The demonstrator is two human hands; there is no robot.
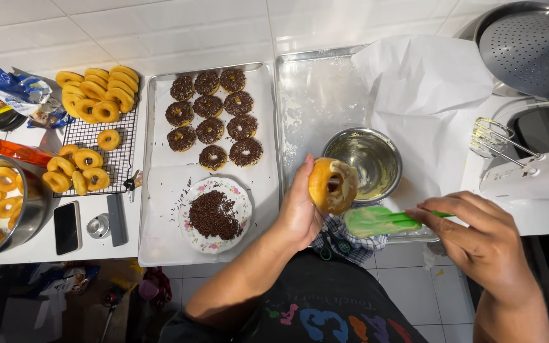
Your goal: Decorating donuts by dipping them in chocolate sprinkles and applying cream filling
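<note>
Left: my wire rack (122,136) carries plain donuts (100,95).
Centre tray (160,228): topped donuts (214,117) behind the sprinkle plate (244,209).
Right tray (312,95): bowl (386,181) on it.
Far right: mixer (535,178) beside that tray.

Colander (528,51), donut bowl (23,216): cut by edges.

Black shirt, colourful lettering, bare forearms
</note>
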